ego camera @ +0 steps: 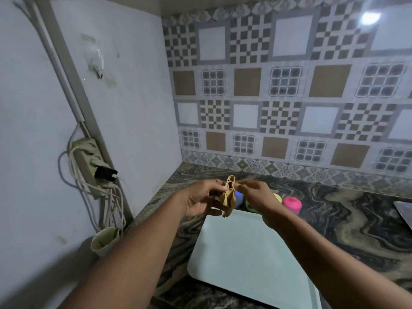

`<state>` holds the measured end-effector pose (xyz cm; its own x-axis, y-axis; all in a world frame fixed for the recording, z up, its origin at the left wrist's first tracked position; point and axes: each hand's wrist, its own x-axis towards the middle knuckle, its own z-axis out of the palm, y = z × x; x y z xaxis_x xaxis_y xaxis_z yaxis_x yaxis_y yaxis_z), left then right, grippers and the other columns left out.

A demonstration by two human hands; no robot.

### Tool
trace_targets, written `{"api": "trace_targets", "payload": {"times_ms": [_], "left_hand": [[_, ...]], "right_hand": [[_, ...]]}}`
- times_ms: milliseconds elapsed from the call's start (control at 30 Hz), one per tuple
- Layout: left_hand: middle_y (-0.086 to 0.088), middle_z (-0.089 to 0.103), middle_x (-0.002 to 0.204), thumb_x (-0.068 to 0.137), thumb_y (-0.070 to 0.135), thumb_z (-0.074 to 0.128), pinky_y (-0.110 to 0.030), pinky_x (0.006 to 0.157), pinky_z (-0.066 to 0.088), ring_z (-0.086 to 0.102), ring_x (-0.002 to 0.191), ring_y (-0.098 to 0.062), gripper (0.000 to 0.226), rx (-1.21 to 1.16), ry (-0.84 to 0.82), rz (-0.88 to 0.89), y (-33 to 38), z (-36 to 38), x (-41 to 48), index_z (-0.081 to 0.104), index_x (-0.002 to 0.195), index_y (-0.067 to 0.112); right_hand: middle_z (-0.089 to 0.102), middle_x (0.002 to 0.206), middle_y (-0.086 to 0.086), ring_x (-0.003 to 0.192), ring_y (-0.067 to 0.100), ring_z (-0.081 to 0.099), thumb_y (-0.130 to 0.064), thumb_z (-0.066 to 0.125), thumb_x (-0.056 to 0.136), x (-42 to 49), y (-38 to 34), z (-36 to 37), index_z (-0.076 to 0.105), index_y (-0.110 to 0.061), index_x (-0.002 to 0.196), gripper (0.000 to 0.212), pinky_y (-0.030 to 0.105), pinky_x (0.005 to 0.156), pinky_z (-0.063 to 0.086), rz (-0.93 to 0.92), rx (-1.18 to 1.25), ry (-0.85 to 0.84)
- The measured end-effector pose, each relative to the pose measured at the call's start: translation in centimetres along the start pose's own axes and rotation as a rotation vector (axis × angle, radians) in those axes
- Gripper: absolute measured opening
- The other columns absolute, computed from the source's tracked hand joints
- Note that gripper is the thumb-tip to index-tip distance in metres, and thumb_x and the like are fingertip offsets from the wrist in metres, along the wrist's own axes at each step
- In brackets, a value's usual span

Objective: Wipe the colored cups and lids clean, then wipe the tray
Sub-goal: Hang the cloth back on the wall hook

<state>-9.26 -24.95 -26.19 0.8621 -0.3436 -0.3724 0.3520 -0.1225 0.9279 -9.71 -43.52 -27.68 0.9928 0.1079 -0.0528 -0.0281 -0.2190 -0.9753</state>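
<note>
While both my hands hover above the marbled counter, my left grip and right grip pinch the top of a bunched yellow cloth between them. Just below it lies the pale tray; beyond my right grip, partly hidden, stand the blue cup and pink cup.

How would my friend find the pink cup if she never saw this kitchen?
Start at the pale, flat rectangular tray on the dark swirly marble counter. Look past its far edge, where small colored plastic cups stand in a row behind the right hand. The bright pink cup is the rightmost one, fully in view, beside a yellow cup.
</note>
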Motion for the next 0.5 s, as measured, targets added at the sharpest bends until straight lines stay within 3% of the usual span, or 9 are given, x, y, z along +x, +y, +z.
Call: {"api": "trace_targets", "payload": {"times_ms": [100,167,267,367,500], "left_hand": [[-0.007,0.068,0.09,0.095,0.023,0.056,-0.034,0.076,0.051,0.069,0.077,-0.021,0.01,-0.003,0.021,0.008,0.5,-0.9,0.7,0.06,0.103,0.019],[-0.007,0.068,0.087,0.096,0.022,0.054,-0.032,0.074,0.051,0.069,0.076,-0.02,0.009,0.006,0.025,0.012,1.3,-1.5,1.0,0.061,0.099,0.019],[-0.004,0.065,0.077,0.097,0.019,0.053,-0.027,0.065,0.05,0.065,0.067,-0.018,0.017,0.002,0.054,0.031,2.5,-2.7,1.2,0.062,0.083,0.02],[-0.004,0.066,0.075,0.097,0.021,0.055,-0.03,0.069,0.048,0.065,0.071,-0.021,0.019,0.003,0.081,0.05,3.8,-5.0,1.3,0.061,0.079,0.021],[-0.006,0.064,0.077,0.098,0.023,0.053,-0.027,0.06,0.046,0.061,0.068,-0.019,0.022,0.068,0.218,0.105,5.8,-8.2,1.4,0.06,0.077,0.02]], "right_hand": [[0.075,0.094,0.017,0.089,0.032,0.071,-0.035,0.053,0.101,0.7,-1.1,0.5,0.074,-0.01,0.097,0.033,0.044,0.082,0.058,0.062,0.158,-0.112],[0.076,0.093,0.02,0.086,0.036,0.073,-0.037,0.056,0.1,1.6,-1.5,1.0,0.074,-0.006,0.098,0.036,0.045,0.078,0.059,0.028,0.174,-0.141],[0.075,0.089,0.02,0.075,0.029,0.073,-0.024,0.063,0.096,3.4,-2.0,1.9,0.071,-0.003,0.095,0.023,0.044,0.072,0.062,-0.028,0.103,-0.038],[0.071,0.08,0.021,0.064,0.024,0.071,-0.005,0.058,0.096,5.3,-3.4,2.8,0.066,0.003,0.091,0.013,0.033,0.058,0.06,-0.032,0.12,0.022],[0.072,0.08,0.016,0.072,0.025,0.069,-0.003,0.056,0.094,7.7,-5.8,4.7,0.07,-0.005,0.087,0.016,0.043,0.071,0.061,-0.107,0.056,0.022]]}}
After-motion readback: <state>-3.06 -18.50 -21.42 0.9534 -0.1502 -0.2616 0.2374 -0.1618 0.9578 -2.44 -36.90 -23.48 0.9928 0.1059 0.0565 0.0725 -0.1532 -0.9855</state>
